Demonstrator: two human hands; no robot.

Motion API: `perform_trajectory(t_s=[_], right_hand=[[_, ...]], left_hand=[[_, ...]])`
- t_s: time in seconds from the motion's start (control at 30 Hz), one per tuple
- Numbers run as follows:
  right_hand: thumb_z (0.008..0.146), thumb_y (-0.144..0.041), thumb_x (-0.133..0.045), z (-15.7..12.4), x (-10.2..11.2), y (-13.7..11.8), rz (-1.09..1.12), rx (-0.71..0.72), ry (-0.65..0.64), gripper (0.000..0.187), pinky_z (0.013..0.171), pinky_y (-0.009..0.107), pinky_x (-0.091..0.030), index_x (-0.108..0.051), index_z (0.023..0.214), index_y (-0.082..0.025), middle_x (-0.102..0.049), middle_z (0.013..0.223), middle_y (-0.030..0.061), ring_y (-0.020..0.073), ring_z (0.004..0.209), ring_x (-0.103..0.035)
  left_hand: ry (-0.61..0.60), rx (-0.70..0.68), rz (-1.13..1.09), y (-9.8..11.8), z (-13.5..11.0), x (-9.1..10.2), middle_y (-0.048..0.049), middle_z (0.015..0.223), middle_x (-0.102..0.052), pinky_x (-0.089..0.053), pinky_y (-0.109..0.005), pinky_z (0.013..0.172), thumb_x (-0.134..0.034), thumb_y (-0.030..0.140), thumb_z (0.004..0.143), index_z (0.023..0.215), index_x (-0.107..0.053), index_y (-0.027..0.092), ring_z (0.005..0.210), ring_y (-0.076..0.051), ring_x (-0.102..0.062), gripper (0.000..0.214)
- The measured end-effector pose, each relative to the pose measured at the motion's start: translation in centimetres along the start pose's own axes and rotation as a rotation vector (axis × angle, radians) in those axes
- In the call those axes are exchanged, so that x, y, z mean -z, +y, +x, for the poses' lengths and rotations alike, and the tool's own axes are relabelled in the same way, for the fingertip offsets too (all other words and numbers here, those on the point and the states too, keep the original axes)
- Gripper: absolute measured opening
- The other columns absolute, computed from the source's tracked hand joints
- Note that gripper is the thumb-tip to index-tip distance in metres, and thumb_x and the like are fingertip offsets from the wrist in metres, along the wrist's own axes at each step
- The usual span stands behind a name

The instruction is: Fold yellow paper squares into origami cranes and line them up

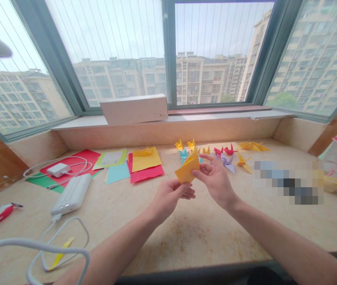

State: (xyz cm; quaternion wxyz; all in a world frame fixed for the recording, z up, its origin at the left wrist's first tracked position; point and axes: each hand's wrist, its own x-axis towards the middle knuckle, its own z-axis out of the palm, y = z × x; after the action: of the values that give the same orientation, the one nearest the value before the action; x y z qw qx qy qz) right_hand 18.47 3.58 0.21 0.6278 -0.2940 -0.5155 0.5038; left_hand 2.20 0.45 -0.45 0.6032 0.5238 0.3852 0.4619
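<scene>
A partly folded sheet of yellow origami paper point(187, 169) is held up above the stone counter between my two hands. My left hand point(172, 194) pinches its bottom corner between thumb and fingers. On the right edge of the paper, my right hand point(214, 178) grips with the thumb in front and the fingers behind. Beyond it stand several folded paper cranes: yellow cranes point(191, 144), a red crane point(230, 149), a lilac crane point(227, 162) and a light blue one point(183, 155) partly hidden by the paper. Another yellow crane point(243, 162) lies right of my right hand.
Stacked yellow paper point(147, 161), red paper point(150, 175) and light blue paper point(117, 173) lie left of centre. A white power bank point(71, 194), charger point(58, 170) and looping white cables point(34, 244) occupy the left. A white box point(134, 109) rests on the window sill.
</scene>
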Motion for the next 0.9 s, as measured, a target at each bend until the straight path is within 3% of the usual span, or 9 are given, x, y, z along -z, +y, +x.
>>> perform_trajectory(t_s=[0.1, 0.2, 0.33, 0.53, 0.7, 0.9], right_hand=[[0.072, -0.032, -0.081, 0.06, 0.21, -0.37, 0.054, -0.133, -0.034, 0.068, 0.080, 0.036, -0.058, -0.048, 0.131, -0.023, -0.077, 0.089, 0.0030, 0.0193, 0.081, -0.073], [0.072, -0.036, -0.081, 0.10, 0.35, -0.39, 0.085, -0.220, -0.030, 0.054, 0.084, 0.040, -0.057, -0.059, 0.119, -0.019, -0.077, 0.088, 0.0052, 0.0212, 0.080, -0.073], [0.073, -0.039, -0.080, 0.20, 0.37, -0.14, 0.103, -0.195, 0.003, 0.038, 0.084, 0.040, -0.056, -0.068, 0.104, -0.019, -0.077, 0.089, 0.0060, 0.0215, 0.082, -0.073], [0.082, -0.052, -0.067, 0.21, 0.48, -0.02, 0.011, -0.207, -0.285, 0.039, 0.080, 0.035, -0.053, -0.075, 0.096, -0.017, -0.075, 0.089, 0.0064, 0.0186, 0.080, -0.069], [0.081, -0.048, -0.070, -0.10, 0.21, 0.11, -0.089, -0.104, -0.139, 0.035, 0.066, 0.030, -0.050, -0.077, 0.088, -0.015, -0.074, 0.076, 0.0042, 0.0155, 0.067, -0.063], [0.082, -0.046, -0.070, -0.13, -0.04, 0.42, -0.017, -0.101, -0.071, 0.033, 0.083, 0.038, -0.053, -0.076, 0.097, -0.016, -0.076, 0.089, 0.0074, 0.0213, 0.080, -0.069]], left_hand=[[0.012, -0.021, 0.006, -0.12, 0.09, -0.04, -0.0092, 0.077, -0.075, -0.054, -0.031, 0.071, -0.073, 0.039, 0.078, 0.083, -0.071, 0.011, 0.070, -0.019, -0.071, 0.029], [-0.006, -0.010, 0.000, -0.22, 0.12, -0.24, -0.0091, 0.077, -0.075, -0.054, -0.030, 0.070, -0.074, 0.038, 0.078, 0.084, -0.072, 0.011, 0.070, -0.019, -0.071, 0.027], [-0.017, -0.007, -0.030, -0.23, 0.17, -0.39, -0.0087, 0.078, -0.075, -0.054, -0.030, 0.070, -0.075, 0.037, 0.077, 0.084, -0.071, 0.011, 0.069, -0.019, -0.071, 0.027], [-0.010, 0.018, -0.056, -0.04, -0.02, -0.31, -0.0087, 0.077, -0.075, -0.054, -0.030, 0.071, -0.074, 0.038, 0.078, 0.086, -0.070, 0.011, 0.070, -0.018, -0.071, 0.028], [-0.039, 0.011, -0.048, 0.01, -0.06, -0.68, -0.0093, 0.078, -0.074, -0.053, -0.030, 0.069, -0.074, 0.040, 0.078, 0.085, -0.070, 0.011, 0.068, -0.019, -0.071, 0.030], [0.025, -0.028, 0.000, 0.65, -0.29, -0.76, -0.0081, 0.074, -0.073, -0.052, -0.029, 0.067, -0.072, 0.039, 0.079, 0.082, -0.069, 0.011, 0.066, -0.018, -0.070, 0.028]])
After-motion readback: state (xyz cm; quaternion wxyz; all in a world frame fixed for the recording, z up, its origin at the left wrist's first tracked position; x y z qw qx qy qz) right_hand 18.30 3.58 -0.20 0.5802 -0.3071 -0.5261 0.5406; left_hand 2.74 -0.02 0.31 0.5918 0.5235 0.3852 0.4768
